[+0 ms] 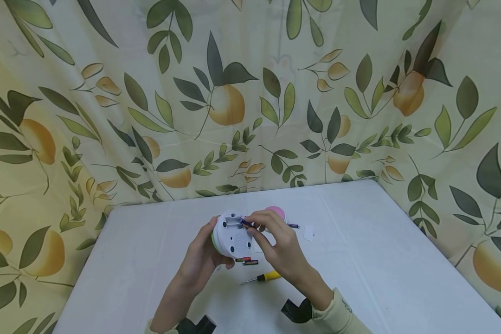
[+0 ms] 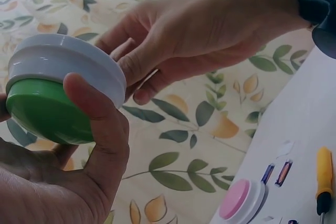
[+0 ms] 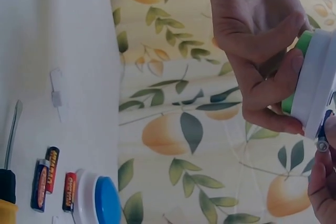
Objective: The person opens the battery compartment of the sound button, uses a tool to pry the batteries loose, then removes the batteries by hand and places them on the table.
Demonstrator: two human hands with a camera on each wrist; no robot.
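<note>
My left hand (image 1: 200, 255) grips a round white push-button buzzer (image 1: 234, 236) above the table, its underside with an open battery compartment turned up toward me. The buzzer's green dome (image 2: 47, 111) faces away from the head camera and shows in the left wrist view. Between thumb and fingers, my right hand (image 1: 281, 241) pinches a dark AAA-type battery (image 1: 246, 223) at the compartment. The battery's metal end (image 3: 322, 146) shows in the right wrist view. How far it sits in the slot is hidden by my fingers.
Under the hands lie loose red and dark batteries (image 1: 250, 262) and a yellow-handled screwdriver (image 1: 270, 276). Behind my right hand sits a pink-topped buzzer (image 1: 277, 212). A blue-topped buzzer (image 3: 107, 201) also stands on the white table (image 1: 129, 260). A patterned curtain (image 1: 250, 157) hangs behind.
</note>
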